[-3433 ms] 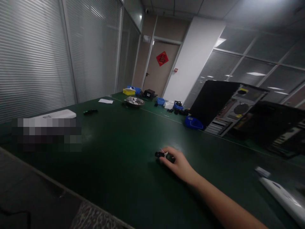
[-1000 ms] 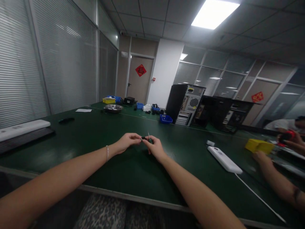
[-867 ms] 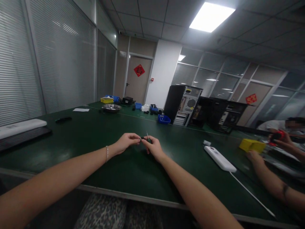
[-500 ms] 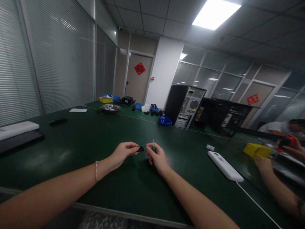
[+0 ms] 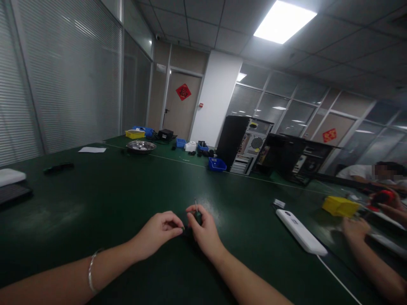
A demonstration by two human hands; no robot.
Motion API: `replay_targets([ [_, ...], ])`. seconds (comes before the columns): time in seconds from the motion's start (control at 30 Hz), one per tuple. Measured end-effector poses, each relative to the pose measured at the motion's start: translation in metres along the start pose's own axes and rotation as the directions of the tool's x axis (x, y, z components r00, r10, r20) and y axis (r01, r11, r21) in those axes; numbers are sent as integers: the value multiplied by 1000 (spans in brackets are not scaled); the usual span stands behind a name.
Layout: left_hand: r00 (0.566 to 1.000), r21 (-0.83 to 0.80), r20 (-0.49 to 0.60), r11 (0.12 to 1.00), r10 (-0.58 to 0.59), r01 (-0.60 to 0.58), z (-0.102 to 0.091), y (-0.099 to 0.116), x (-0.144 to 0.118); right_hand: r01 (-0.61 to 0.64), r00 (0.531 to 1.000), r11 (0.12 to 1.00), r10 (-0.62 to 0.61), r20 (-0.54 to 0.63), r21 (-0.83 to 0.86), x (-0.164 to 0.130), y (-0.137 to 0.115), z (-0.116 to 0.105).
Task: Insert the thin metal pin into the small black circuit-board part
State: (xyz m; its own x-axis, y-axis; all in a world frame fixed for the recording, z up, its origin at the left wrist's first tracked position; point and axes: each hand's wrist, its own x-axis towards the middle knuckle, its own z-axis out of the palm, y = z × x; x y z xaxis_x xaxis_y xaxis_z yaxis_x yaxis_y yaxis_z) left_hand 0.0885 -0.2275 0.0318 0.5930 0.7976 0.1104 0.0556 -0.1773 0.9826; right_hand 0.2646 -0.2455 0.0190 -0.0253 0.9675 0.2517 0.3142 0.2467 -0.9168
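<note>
My left hand [image 5: 159, 234], with a silver bracelet on its wrist, pinches a tiny dark part [image 5: 183, 228] with a hint of green at the fingertips. Most of that part is hidden by the fingers, so its kind does not show. Close by on the right, my right hand [image 5: 208, 233] is closed around the dark handle of a small screwdriver [image 5: 197, 216]. Its thin metal shaft points up, away from the table. Both hands are just above the dark green table [image 5: 133, 190], fingertips a short gap apart.
A white power strip [image 5: 300, 231] with a cord lies to the right, near a yellow box [image 5: 341, 206] and a co-worker's hands [image 5: 356, 228]. Computer towers [image 5: 243, 144], a blue bin [image 5: 217, 164] and a metal bowl [image 5: 140, 146] stand farther back. A black object [image 5: 59, 167] lies left.
Both hands sit lower in the picture, and the view has shifted slightly. The dark part shows less between my left fingers. My right hand still holds the screwdriver.
</note>
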Motion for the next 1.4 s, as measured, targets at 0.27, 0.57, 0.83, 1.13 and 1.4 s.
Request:
replay_targets([
  [0.27, 1000, 85, -9, 996, 11, -10, 3, -1, -7, 52, 997, 997, -55, -51, -60, -3, 3, 2],
  [0.57, 1000, 108, -7, 994, -28, 28, 4, -2, -2, 76, 992, 996, -81, -102, -56, -3, -1, 2],
  [0.83, 998, -16, -19, 998, -64, 63, 2, -8, 2, 52, 995, 998, -54, -86, -28, -2, 9, 1],
  [1.13, 990, -456, -70, 886, -123, 78, -27, -25, 28, 149, 986, 989, -149, -76, -3, 12, -1, -11],
  [1.4, 1000, -435, 21, 900, 18, -7, -33, -33, 60, 215, 964, 973, -198, 176, -88, 45, -22, -19],
])
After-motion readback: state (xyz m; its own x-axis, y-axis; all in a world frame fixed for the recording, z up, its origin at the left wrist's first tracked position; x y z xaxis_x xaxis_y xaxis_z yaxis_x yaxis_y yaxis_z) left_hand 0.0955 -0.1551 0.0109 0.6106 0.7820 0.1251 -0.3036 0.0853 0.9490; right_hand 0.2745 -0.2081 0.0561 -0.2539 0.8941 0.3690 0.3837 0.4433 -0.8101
